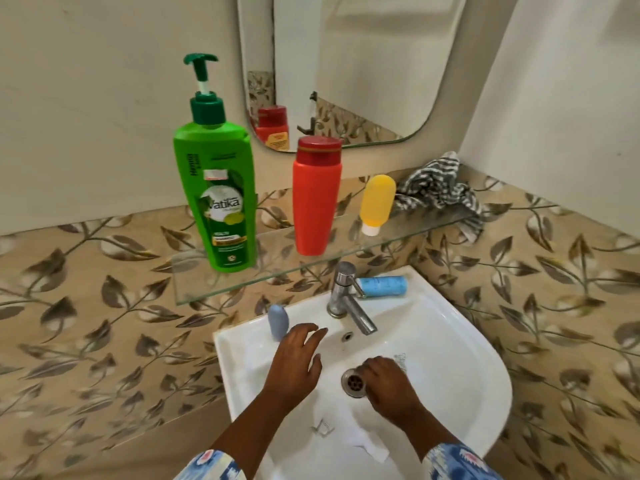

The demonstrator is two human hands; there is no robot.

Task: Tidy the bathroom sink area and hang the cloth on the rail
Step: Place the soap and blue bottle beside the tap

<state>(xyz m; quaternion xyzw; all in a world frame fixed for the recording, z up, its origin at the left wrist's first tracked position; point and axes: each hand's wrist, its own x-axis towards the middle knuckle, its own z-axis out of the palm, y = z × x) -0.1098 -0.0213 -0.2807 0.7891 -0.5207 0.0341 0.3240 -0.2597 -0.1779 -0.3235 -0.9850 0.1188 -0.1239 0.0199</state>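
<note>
Three bottles on glass shelf [277,271] above both hands; green pump bottle [216,188] reads "Vatika". Striped cloth [438,190] crumpled at shelf end, up-right of right hand [388,381]. Left hand [296,358] open, fingers spread, over white sink [467,348]. Right hand's fingers curled beside drain [353,382]; grasp cannot be told. Leaf-patterned tiles around.

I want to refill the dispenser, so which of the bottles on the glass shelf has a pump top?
The tall green bottle at the shelf's left end; the red bottle has a flat cap and the small yellow one stands cap-down.
</note>
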